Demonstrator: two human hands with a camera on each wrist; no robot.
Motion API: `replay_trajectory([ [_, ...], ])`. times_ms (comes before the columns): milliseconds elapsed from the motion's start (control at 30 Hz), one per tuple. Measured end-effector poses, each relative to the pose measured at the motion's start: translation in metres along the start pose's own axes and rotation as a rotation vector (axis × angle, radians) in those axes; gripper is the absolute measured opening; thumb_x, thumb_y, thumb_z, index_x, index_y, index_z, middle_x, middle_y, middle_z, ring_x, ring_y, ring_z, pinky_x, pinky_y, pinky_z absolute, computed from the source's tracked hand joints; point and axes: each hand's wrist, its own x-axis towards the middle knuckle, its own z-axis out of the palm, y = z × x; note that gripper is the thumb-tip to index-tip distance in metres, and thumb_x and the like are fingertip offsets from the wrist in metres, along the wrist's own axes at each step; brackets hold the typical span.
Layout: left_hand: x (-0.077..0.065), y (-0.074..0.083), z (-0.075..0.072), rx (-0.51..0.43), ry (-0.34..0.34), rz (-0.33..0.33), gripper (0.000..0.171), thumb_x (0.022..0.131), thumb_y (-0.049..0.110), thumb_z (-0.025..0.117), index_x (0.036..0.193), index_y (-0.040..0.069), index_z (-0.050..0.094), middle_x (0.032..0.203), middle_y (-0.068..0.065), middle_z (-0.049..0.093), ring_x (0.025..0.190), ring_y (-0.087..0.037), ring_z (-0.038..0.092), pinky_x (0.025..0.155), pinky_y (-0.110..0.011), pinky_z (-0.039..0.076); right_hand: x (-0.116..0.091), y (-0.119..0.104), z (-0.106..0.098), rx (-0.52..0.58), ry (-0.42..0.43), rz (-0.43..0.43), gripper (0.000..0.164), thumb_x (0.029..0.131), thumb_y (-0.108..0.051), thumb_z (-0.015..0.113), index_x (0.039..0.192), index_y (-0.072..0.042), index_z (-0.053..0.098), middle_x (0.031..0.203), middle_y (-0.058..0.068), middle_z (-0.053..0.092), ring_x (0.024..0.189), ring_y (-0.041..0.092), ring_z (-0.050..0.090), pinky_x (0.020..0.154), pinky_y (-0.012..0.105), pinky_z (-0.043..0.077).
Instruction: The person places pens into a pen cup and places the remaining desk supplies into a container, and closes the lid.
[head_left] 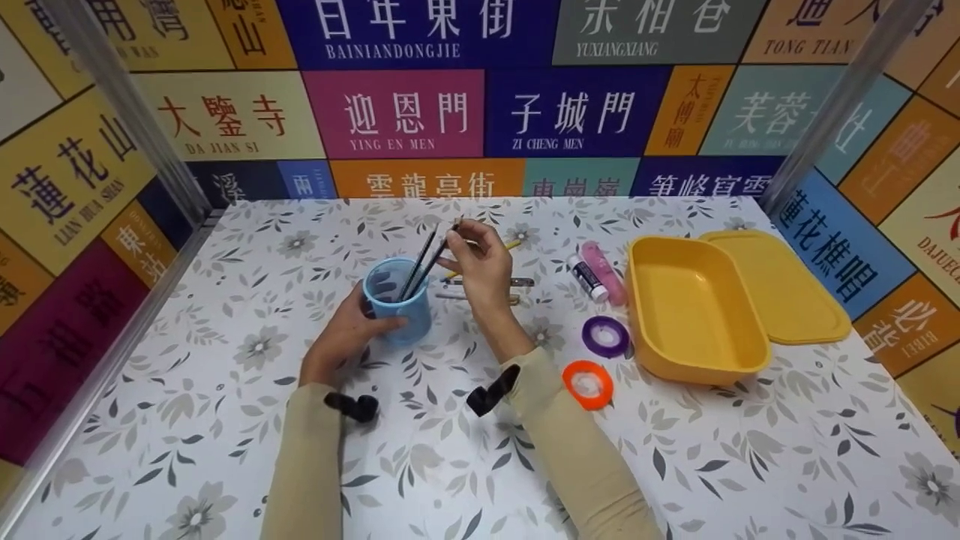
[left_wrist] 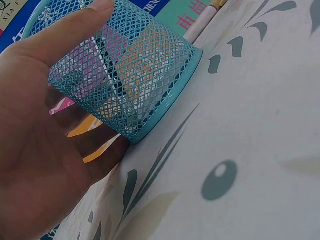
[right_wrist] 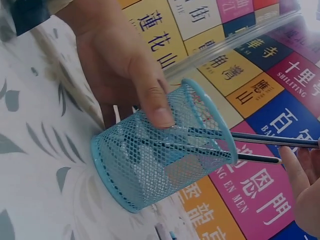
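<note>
My left hand [head_left: 346, 328] grips a light blue mesh pen cup [head_left: 414, 319] from its left side, with the thumb across the front. In the left wrist view the cup's mesh wall [left_wrist: 150, 60] lies within the curled fingers. Two dark pencils lean in the cup. The upper end of one pencil [head_left: 439, 255] is pinched by my right hand [head_left: 486, 264], while its lower part is inside the cup. Beside it the other pencil [right_wrist: 257, 158] stands against the rim. Behind the right hand lie a yellow pencil [head_left: 513, 244] and a dark pen [head_left: 520, 282], partly hidden.
To the right lie a glue stick [head_left: 587, 278], a pink item [head_left: 604, 271], a purple tape roll [head_left: 605, 318] and an orange tape roll [head_left: 588, 367]. Beyond them sit a yellow box [head_left: 694, 367] and its lid [head_left: 802, 300]. Printed panels [head_left: 412, 112] wall the table's back and sides.
</note>
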Motion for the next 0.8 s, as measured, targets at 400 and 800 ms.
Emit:
replay_trajectory([
  [400, 0.0, -0.001, -0.001, 0.013, -0.005, 0.044, 0.111, 0.071, 0.045, 0.089, 0.159, 0.025, 0.024, 0.159, -0.002, 0.039, 0.151, -0.025, 0.03, 0.127, -0.049, 0.022, 0.001, 0.011, -0.002, -0.025, -0.012, 0.068, 0.028, 0.096, -0.006, 0.065, 0.122, 0.003, 0.061, 0.109, 0.011, 0.066, 0.091, 0.015, 0.068, 0.079, 0.035, 0.064],
  [800, 0.0, -0.002, -0.001, -0.022, -0.003, 0.055, 0.104, 0.074, 0.035, 0.089, 0.157, 0.027, 0.027, 0.158, -0.001, 0.04, 0.151, -0.026, 0.032, 0.127, -0.05, 0.022, -0.003, 0.024, 0.001, -0.105, -0.052, 0.148, 0.026, 0.096, -0.007, 0.066, 0.12, 0.002, 0.062, 0.112, 0.013, 0.067, 0.095, 0.014, 0.068, 0.083, 0.033, 0.063],
])
